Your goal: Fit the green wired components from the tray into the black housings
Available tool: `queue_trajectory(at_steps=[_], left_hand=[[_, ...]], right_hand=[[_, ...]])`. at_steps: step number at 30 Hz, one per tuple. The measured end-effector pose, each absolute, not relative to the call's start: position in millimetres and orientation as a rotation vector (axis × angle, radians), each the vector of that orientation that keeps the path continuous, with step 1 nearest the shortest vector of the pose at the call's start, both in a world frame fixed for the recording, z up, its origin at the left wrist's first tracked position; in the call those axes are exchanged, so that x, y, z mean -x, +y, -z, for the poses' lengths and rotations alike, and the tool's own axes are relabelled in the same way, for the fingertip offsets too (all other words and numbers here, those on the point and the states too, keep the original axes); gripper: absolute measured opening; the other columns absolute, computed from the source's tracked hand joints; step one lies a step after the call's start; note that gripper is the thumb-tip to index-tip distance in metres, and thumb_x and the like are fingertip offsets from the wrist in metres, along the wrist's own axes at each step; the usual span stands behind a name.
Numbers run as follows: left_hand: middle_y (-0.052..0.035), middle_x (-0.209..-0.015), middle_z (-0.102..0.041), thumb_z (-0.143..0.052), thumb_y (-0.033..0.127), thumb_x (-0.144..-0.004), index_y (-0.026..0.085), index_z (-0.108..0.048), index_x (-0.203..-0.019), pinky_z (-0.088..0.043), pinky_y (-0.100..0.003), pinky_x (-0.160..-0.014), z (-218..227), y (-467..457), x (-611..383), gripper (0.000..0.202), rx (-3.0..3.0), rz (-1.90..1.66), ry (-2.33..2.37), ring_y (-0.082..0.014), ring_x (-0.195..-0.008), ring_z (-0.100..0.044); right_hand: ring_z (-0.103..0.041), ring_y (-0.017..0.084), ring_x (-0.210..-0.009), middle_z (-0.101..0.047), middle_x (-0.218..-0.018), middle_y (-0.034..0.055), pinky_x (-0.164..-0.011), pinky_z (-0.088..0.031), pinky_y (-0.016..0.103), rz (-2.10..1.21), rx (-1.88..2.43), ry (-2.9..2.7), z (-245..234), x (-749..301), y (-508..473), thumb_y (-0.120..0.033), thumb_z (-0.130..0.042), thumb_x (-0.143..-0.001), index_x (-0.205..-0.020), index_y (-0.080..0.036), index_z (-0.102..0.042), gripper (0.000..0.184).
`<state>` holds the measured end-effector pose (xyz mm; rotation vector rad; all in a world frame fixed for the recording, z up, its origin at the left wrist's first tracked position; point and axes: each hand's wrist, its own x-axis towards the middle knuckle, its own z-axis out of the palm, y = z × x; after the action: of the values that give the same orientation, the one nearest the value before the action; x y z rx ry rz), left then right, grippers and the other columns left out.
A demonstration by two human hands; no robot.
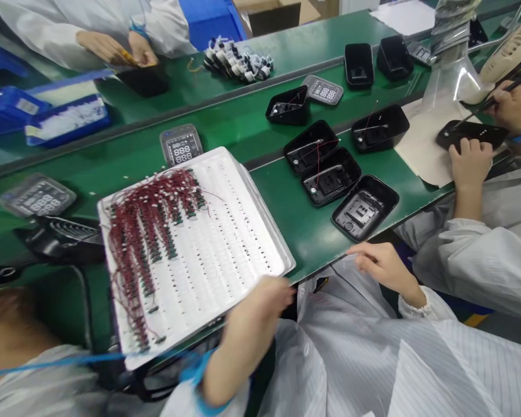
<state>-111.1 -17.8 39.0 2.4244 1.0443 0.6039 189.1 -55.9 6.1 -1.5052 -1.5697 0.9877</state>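
A white tray lies on the green belt, its left half covered with rows of small parts on red wires. My left hand grips the tray's near right edge, fingers closed on the rim. My right hand rests at the table's near edge with its fingers stretched out to the left, holding nothing that I can see. It lies just below an open black housing. Two more black housings with red wires sit beyond it.
Digital display panels and more black housings lie on the belt. A co-worker's hands work on a black part at the right beside a clear funnel. Another person's hands are at the far left, near blue bins.
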Motion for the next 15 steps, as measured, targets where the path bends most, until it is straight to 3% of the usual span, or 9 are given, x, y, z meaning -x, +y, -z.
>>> queue_trajectory(at_steps=[3,5,8,10,12,15], left_hand=[[0.0010,-0.090,-0.065,-0.035,0.010,-0.100,0.022,-0.059,-0.101,-0.055,-0.023,-0.069,-15,-14,41,0.027,-2.416,-0.404,0.818,-0.0126,-0.076,-0.066],[-0.0007,-0.094,-0.064,-0.040,0.012,-0.101,0.021,-0.058,-0.104,-0.056,-0.024,-0.068,-3,-8,11,0.020,-2.415,-0.278,0.864,-0.0141,-0.078,-0.066],[-0.0025,-0.101,-0.066,-0.046,0.011,-0.101,0.021,-0.054,-0.112,-0.058,-0.028,-0.074,2,-4,-12,0.018,-2.445,-0.046,0.889,-0.0168,-0.087,-0.069],[-0.0040,-0.105,-0.068,-0.048,0.011,-0.101,0.022,-0.052,-0.114,-0.059,-0.030,-0.079,1,-3,-18,0.018,-2.449,0.024,0.845,-0.0189,-0.093,-0.071],[-0.0053,-0.105,-0.069,-0.050,0.015,-0.102,0.021,-0.051,-0.114,-0.059,-0.033,-0.079,2,-2,-21,0.014,-2.414,0.024,0.807,-0.0209,-0.094,-0.072],[-0.0050,-0.104,-0.070,-0.053,0.020,-0.102,0.020,-0.052,-0.113,-0.059,-0.033,-0.079,9,0,-21,0.010,-2.308,-0.027,0.792,-0.0209,-0.093,-0.072]], right_hand=[[-0.072,0.013,-0.074,-0.078,-0.091,0.0030,-0.072,-0.057,0.023,-1.257,1.285,-1.629,0,-181,-49,-0.062,-0.064,-0.092,-0.114,-0.021,-0.074,0.048],[-0.072,0.014,-0.076,-0.077,-0.094,0.0027,-0.076,-0.059,0.025,-1.319,1.335,-1.570,6,-180,-47,-0.056,-0.070,-0.089,-0.115,-0.021,-0.073,0.044],[-0.065,0.012,-0.061,-0.072,-0.074,-0.0026,-0.068,-0.055,0.023,-1.329,1.534,-1.433,13,-185,-49,-0.044,-0.064,-0.093,-0.100,-0.020,-0.074,0.027],[-0.059,0.010,-0.055,-0.069,-0.065,-0.0043,-0.063,-0.050,0.022,-1.276,1.629,-1.421,15,-191,-52,-0.037,-0.061,-0.095,-0.083,-0.019,-0.074,0.025],[-0.060,0.010,-0.060,-0.071,-0.068,-0.0037,-0.065,-0.047,0.021,-1.167,1.696,-1.466,15,-195,-54,-0.030,-0.062,-0.092,-0.074,-0.019,-0.074,0.025],[-0.062,0.011,-0.064,-0.073,-0.071,-0.0033,-0.067,-0.045,0.021,-1.083,1.752,-1.519,12,-196,-54,-0.025,-0.066,-0.089,-0.075,-0.020,-0.077,0.018]])
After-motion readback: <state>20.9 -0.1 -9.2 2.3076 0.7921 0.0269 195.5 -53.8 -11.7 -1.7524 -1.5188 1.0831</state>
